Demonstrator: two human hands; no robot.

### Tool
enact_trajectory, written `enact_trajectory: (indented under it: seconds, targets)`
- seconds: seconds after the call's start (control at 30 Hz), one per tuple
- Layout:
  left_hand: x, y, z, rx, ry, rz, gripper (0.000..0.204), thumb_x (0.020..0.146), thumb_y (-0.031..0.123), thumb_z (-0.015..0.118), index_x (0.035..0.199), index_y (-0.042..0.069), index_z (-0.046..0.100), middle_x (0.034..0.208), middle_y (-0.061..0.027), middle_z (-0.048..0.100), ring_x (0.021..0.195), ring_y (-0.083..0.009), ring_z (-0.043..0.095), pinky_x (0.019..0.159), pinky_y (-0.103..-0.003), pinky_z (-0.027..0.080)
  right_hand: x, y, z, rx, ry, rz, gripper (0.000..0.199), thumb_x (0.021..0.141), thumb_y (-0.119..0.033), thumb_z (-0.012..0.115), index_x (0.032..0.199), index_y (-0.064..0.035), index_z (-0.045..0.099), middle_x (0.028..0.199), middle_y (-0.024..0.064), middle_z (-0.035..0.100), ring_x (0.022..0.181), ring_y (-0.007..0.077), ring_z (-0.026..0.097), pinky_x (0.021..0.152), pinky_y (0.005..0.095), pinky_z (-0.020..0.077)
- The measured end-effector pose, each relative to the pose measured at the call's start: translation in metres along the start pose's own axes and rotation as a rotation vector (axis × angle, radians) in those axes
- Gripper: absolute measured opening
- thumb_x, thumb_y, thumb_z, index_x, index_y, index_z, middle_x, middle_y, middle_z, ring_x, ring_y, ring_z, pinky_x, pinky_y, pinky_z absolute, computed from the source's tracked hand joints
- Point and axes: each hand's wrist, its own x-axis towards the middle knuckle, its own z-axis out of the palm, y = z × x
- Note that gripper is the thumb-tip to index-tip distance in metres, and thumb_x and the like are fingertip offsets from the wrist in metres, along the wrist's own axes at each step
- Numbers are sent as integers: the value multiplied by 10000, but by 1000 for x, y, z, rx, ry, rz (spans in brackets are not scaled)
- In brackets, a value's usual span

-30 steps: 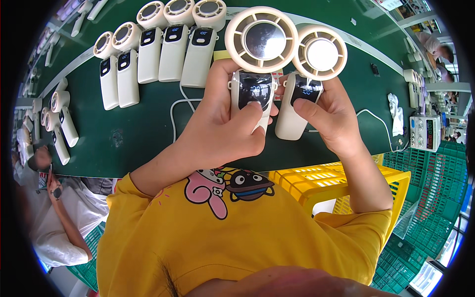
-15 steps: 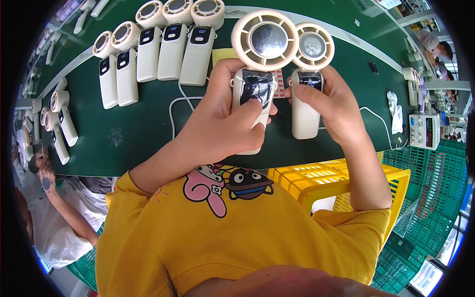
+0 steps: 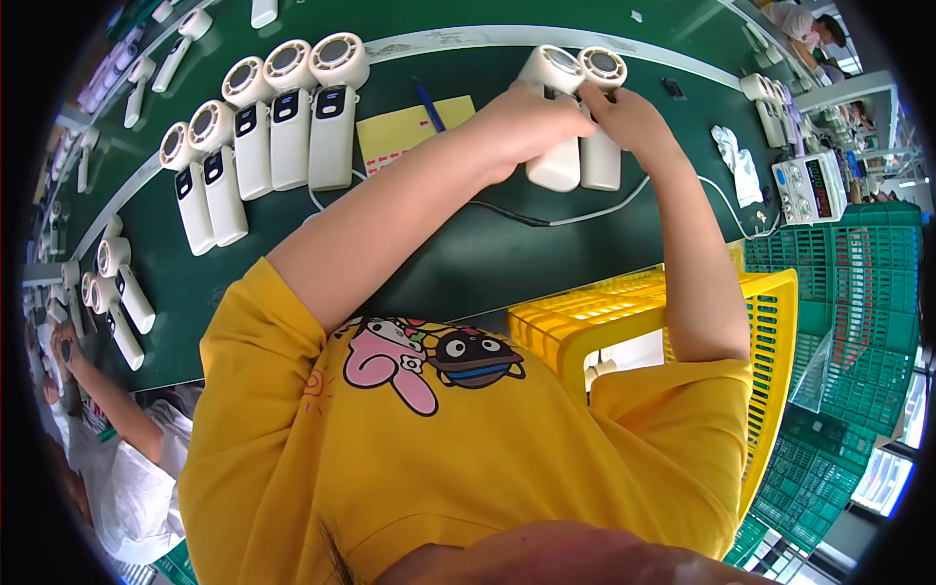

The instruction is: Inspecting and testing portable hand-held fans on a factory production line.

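Two cream handheld fans lie side by side at the back right of the table, round heads away from me. My left hand (image 3: pixel 531 122) is closed over the upper handle of the left fan (image 3: pixel 554 170), and its fingertips are partly hidden. The right fan (image 3: pixel 602 166) has my right hand (image 3: pixel 629 119) closed at its neck, thumb and fingers by the head. Both fans' displays are covered by my hands. Left of them, several similar fans (image 3: pixel 332 141) lie in a slanting row, with dark display panels facing up.
A yellow paper (image 3: pixel 375 141) with a blue pen (image 3: pixel 429 105) lies between the row and my left arm. A cable (image 3: pixel 585 219) crosses the green table. At right are a white glove (image 3: pixel 738 166) and a power supply (image 3: pixel 811 188). A yellow crate (image 3: pixel 556 331) stands below. A co-worker sits left.
Both hands have moved away from me, taking the two fans from in front of my chest to the table's back right. The yellow paper and blue pen are now uncovered.
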Motion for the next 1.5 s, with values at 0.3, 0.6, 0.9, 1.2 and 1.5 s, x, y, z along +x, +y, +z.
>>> enact_trajectory:
  seconds: [0.3, 0.6, 0.9, 1.2, 1.5]
  targets:
    - [-12, -1, 0, 997, 330, 824, 156, 727, 85, 490, 726, -62, 542, 745, -210, 581, 535, -238, 505, 520, -321, 438, -4, -3, -8, -281, 81, -36, 561, 861, -481, 251, 954, -85, 638, 922, 95, 637, 799, 265, 604, 701, 318, 465]
    - [-158, 31, -83, 488, 175, 359, 72, 697, 57, 539, 730, -6, 535, 772, -107, 590, 545, -162, 438, 498, -258, 368, -46, -40, -1, -224, 610, -276, 339, 844, -335, 422, 800, -56, 609, 751, 79, 633, 627, 266, 578, 575, 330, 448]
    - [-189, -11, -159, 385, 503, 473, 104, 700, 79, 560, 769, 2, 543, 792, -99, 570, 605, -175, 458, 545, -261, 387, -122, -138, 25, -186, 456, -1245, 223, 828, -203, 455, 744, -48, 593, 723, 52, 611, 580, 230, 548, 549, 316, 431]
    - [-240, 0, -167, 288, 739, 600, 140, 703, 100, 580, 807, 10, 551, 812, -90, 551, 665, -188, 478, 591, -264, 406, -133, -236, 61, -668, -355, -837, 142, 758, -111, 505, 844, -43, 596, 759, 38, 588, 616, 189, 502, 565, 271, 402]
    - [-247, -4, -201, 404, 982, 502, 225, 712, 140, 597, 879, -1, 546, 844, -103, 548, 682, -182, 495, 601, -260, 429, -165, -185, 148, -84, -489, -1418, 197, 705, -162, 623, 864, -54, 582, 902, 105, 552, 849, 286, 514, 743, 353, 431]
